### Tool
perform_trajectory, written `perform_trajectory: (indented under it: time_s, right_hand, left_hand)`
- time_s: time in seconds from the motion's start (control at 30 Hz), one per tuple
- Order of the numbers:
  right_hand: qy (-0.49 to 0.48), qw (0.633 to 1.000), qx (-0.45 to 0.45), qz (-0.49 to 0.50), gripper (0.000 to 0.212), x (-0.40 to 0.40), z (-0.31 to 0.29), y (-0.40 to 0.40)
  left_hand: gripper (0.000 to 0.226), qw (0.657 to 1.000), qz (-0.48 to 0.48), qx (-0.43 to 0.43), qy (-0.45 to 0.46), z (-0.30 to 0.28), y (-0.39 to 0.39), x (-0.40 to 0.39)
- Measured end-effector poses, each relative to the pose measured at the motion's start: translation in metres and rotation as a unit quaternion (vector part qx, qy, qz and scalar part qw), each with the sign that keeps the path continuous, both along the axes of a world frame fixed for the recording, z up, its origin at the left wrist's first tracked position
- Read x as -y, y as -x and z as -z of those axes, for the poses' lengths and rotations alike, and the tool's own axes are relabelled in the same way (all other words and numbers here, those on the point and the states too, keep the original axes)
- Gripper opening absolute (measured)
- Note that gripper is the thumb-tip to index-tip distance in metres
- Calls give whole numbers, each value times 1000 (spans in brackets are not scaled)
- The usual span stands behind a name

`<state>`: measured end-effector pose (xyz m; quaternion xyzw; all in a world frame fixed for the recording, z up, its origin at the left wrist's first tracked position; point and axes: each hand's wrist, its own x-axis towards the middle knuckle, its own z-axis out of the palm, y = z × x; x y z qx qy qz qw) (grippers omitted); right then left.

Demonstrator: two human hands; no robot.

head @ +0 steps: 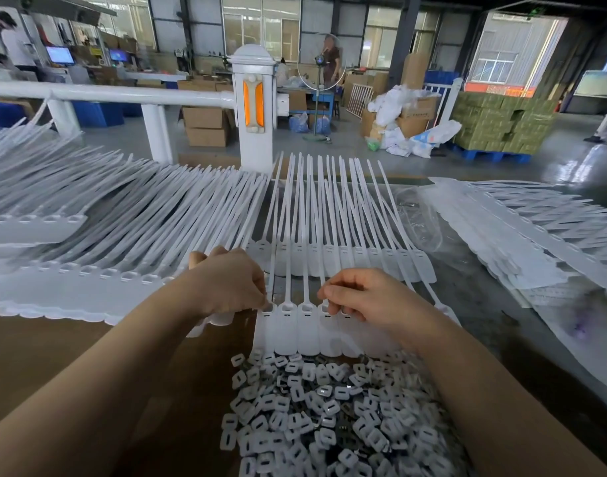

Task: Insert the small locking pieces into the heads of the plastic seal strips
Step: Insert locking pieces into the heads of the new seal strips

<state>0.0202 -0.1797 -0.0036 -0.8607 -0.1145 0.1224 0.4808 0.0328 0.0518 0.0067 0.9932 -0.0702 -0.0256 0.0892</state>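
Both hands work the near row of seal strips (307, 325) at the bench's front edge. Left hand (226, 287) pinches at an end head; right hand (364, 297) has fingers curled onto heads further right, contents not visible. Strips' long axes run away from the person. Loose locking pieces (315, 414) lie heaped just behind both grips, nearer the right hand.

A brown table (71, 356) carries white seal strips (305, 325) and heaped locking pieces (315, 414).
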Motion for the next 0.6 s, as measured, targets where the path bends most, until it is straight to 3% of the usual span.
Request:
perform_trajectory:
  time_s: [0.17,0.43,0.6]
  right_hand:
    - [-3,1000,-1,2,11,0,0,1]
    - [-6,1000,0,-1,11,1,0,0]
    - [2,1000,4,-4,12,1,0,-1]
  left_hand:
    - [21,999,-9,33,-14,0,1,4]
    - [14,998,-22,23,52,-6,2,-1]
    - [23,999,-24,46,-14,-4,3,6]
